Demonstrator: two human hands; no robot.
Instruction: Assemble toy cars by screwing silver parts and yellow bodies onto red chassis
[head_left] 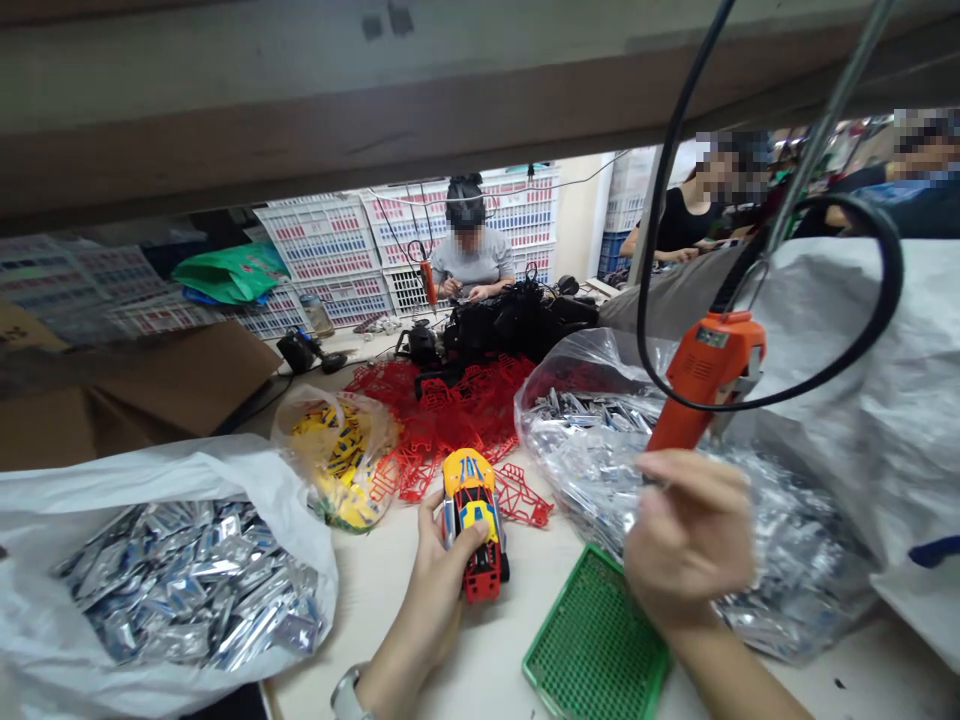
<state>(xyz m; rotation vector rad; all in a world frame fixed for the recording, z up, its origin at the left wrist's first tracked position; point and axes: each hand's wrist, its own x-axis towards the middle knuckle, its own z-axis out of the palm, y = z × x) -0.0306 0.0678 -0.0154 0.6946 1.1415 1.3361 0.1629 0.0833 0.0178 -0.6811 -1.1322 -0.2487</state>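
Note:
My left hand (431, 580) is closed around a toy car (472, 480), its thumb pressing on the yellow and blue upper part. The car has an orange-yellow panel at its far end, a red frame at the near end and dark wheels. My right hand (686, 545) is blurred, with its fingers curled together at the lower end of an orange electric screwdriver (694, 375). Whatever is between those fingers is hidden, and so is the screwdriver's tip. Below this hand lies a green tray (544, 655) with a grid and small dark bits in it.
Silvery parts fill a white bag (300, 480) at left and a clear bag (551, 375) at right. Behind the car are red lattice frames (450, 425), a bag of yellow parts (341, 440) and black parts (517, 320). A beam (300, 110) crosses overhead. Several people sit beyond.

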